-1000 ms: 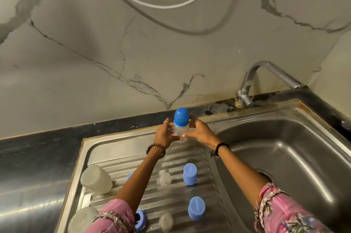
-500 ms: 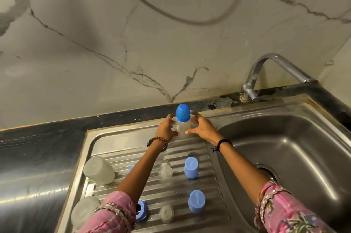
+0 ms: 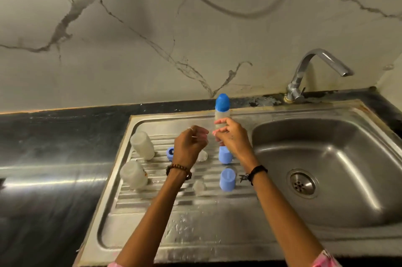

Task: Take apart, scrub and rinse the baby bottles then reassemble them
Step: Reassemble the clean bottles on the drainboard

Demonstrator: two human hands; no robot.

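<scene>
Here the right hand (image 3: 233, 137) has its fingertips closed on the assembled bottle (image 3: 221, 114), upright with its blue cap on, at the back of the steel drainboard (image 3: 152, 219). The left hand (image 3: 189, 147) sits just beside it, loosely curled, holding nothing I can see. Around the wrists: two blue caps (image 3: 227, 179), two clear bottle bodies (image 3: 142, 145) upturned at left, a blue ring (image 3: 170, 153). Sink basin (image 3: 339, 149) right, tap (image 3: 304, 75) behind.
</scene>
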